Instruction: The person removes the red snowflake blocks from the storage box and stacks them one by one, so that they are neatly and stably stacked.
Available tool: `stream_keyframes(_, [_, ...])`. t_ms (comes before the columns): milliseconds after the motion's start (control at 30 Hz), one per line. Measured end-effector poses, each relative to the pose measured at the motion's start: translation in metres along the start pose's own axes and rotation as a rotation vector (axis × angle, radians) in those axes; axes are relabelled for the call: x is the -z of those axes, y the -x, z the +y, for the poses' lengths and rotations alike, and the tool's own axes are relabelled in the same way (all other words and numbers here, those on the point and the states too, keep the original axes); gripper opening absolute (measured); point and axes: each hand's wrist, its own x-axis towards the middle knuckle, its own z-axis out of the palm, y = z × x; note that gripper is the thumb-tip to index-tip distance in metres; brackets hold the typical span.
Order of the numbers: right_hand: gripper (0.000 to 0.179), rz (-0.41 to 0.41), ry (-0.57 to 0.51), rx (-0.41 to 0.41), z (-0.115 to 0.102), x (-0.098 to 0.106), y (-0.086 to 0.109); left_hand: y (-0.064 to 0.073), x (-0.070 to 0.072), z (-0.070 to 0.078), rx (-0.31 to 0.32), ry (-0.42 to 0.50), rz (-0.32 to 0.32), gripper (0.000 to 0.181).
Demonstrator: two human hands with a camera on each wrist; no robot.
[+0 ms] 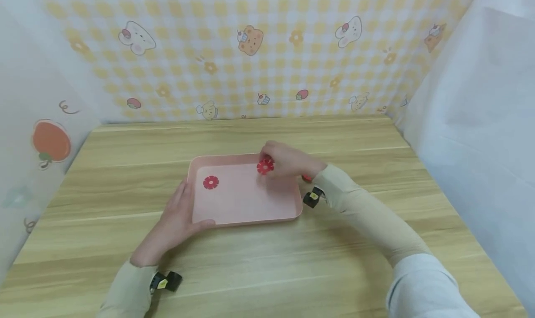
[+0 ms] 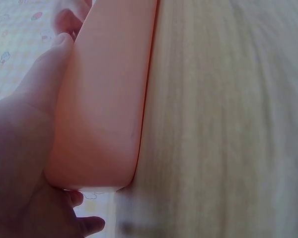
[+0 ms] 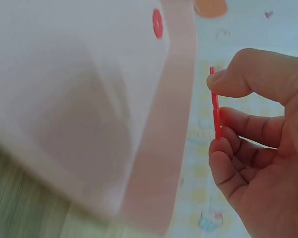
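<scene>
A shallow pink tray (image 1: 246,223) lies on the table. Inside it, toward the left, is a flat red flower-shaped piece (image 1: 211,182) with notched edges and a pale centre. My right hand (image 1: 288,161) pinches another red flower-shaped piece (image 1: 265,166) between thumb and fingers, above the tray's far right part. Edge-on, the pinched piece (image 3: 215,106) looks thin in the right wrist view. My left hand (image 1: 177,218) rests against the tray's near left corner, its thumb along the front rim and its fingers along the left wall.
Beside the tray's right wall, a dark red thing (image 1: 307,178) shows partly behind my right wrist; its kind is hidden. The wood-grain table (image 1: 259,271) meets a yellow checked cloth (image 1: 271,67) at the back. White sheets hang at both sides.
</scene>
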Motion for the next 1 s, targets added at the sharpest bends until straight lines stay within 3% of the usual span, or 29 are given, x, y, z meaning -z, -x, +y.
stream_keyframes(233, [0.039, 0.059, -0.036, -0.077, 0.033, 0.003, 0.029, 0.002, -0.002, -0.003, 0.013, 0.011, -0.003, 0.128])
stream_keyframes(533, [0.035, 0.151, -0.039, -0.103, 0.074, 0.004, 0.057, -0.004, -0.002, -0.004, 0.012, 0.014, -0.011, 0.127])
stream_keyframes(1000, [0.033, 0.118, -0.045, -0.165, 0.093, -0.011, 0.077, -0.007, -0.004, -0.006, 0.000, 0.000, -0.010, 0.126])
